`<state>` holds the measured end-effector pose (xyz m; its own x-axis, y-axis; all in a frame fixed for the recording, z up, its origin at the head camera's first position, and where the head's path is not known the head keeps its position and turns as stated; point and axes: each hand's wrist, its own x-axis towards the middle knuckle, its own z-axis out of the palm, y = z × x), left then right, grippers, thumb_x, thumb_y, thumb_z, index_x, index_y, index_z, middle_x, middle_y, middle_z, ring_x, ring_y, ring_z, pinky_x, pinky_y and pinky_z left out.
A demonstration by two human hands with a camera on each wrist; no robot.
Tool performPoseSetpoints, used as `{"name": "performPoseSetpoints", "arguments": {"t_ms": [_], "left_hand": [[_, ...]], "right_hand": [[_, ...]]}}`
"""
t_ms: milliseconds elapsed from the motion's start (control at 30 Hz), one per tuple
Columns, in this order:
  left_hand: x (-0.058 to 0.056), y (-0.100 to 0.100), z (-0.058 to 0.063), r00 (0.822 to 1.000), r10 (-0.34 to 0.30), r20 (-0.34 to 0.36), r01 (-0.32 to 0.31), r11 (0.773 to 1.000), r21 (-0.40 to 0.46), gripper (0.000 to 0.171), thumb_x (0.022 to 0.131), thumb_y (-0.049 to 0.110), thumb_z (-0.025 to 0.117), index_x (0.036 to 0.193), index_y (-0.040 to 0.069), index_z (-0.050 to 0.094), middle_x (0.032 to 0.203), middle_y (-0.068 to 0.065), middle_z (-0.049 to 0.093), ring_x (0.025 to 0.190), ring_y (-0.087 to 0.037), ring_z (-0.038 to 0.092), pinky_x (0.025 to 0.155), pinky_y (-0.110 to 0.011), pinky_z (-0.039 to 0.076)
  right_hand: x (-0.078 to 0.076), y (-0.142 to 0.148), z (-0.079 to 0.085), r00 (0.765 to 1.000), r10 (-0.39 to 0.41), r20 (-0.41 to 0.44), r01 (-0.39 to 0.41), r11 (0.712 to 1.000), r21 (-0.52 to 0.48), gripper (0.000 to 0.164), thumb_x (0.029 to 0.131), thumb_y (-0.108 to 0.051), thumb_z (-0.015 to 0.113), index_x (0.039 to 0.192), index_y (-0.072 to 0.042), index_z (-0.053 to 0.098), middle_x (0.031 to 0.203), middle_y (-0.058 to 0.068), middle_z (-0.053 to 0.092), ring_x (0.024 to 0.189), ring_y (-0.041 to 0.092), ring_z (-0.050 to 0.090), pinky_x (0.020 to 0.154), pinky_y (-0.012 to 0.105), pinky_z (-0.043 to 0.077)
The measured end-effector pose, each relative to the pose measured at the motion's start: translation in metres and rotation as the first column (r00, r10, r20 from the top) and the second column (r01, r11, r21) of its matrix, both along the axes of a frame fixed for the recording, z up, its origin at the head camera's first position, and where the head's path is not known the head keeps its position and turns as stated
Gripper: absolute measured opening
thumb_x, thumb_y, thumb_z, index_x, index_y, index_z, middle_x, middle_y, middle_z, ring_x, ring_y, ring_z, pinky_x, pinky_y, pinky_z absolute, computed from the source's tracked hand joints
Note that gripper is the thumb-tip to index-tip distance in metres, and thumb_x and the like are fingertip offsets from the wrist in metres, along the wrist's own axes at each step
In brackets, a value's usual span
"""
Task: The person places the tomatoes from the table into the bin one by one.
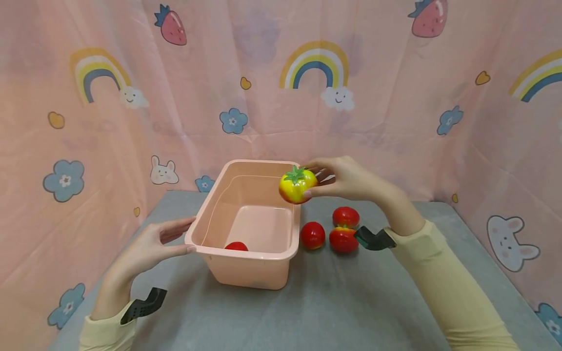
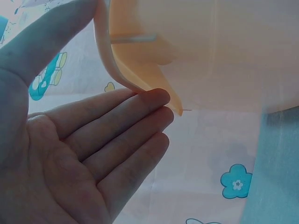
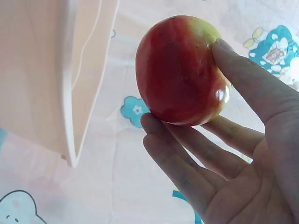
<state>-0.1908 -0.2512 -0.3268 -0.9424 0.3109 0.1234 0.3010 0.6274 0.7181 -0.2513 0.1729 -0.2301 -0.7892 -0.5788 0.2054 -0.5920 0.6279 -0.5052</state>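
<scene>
In the head view, my right hand (image 1: pixel 340 178) pinches a yellow-and-red tomato (image 1: pixel 298 187) between thumb and fingers, held up at the right rim of the peach tub (image 1: pixel 259 272). Its green leafy top faces upward. My left hand (image 1: pixel 151 246) is well over to the other side, thumb and fingertips touching the tub's rim at its near left corner. Between my two hands, low inside the tub, a small red tomato (image 1: pixel 237 246) shows just its top over the near wall. Lower than my right hand and closer to my body, three more lie outside on the bench (image 1: pixel 369 304): one red tomato (image 1: pixel 313 236) just beside the tub, then a near red tomato (image 1: pixel 344 241) and a far red tomato (image 1: pixel 346 216) close together; I cannot tell whether those two touch. I'd judge this an early stage: one inside that I can see, one in my grasp, three left out. The near wall may hide others.

In the left wrist view, my left fingers (image 2: pixel 117 116) lie straight, side by side, tips against the rim, with the thumb spread well away from them. This hand carries no tomato.

In the right wrist view, my thumb (image 3: pixel 252 81) presses one side of the held tomato, fingertips the other. A gap shows between it and the tub, so I judge that one not yet placed.
</scene>
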Motion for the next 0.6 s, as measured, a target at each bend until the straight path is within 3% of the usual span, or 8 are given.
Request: {"name": "performPoseSetpoints", "arguments": {"t_ms": [200,600], "left_hand": [[-0.001,0.000,0.000,1.000,-0.002,-0.003,0.002,1.000,-0.005,0.070,0.078,0.042,0.076,0.137,0.014,0.052,0.136,-0.003,0.055,0.126,-0.027,0.052,0.096,-0.040,0.050],[0.000,0.001,0.001,1.000,-0.020,0.011,0.020,0.999,0.036,0.067,0.079,0.038,0.076,0.137,0.014,0.052,0.137,-0.006,0.055,0.128,-0.030,0.050,0.098,-0.045,0.047]], "right_hand": [[-0.003,-0.008,0.003,1.000,0.010,-0.025,-0.010,1.000,-0.008,0.056,0.078,-0.036,0.078,0.126,-0.015,0.058,0.114,0.002,0.066,0.099,0.018,0.066,0.082,0.033,0.057],[-0.009,-0.028,0.007,0.998,0.059,-0.017,-0.059,0.998,0.009,0.058,0.079,-0.041,0.076,0.128,-0.015,0.058,0.116,0.004,0.065,0.099,0.019,0.066,0.083,0.033,0.057]]}}
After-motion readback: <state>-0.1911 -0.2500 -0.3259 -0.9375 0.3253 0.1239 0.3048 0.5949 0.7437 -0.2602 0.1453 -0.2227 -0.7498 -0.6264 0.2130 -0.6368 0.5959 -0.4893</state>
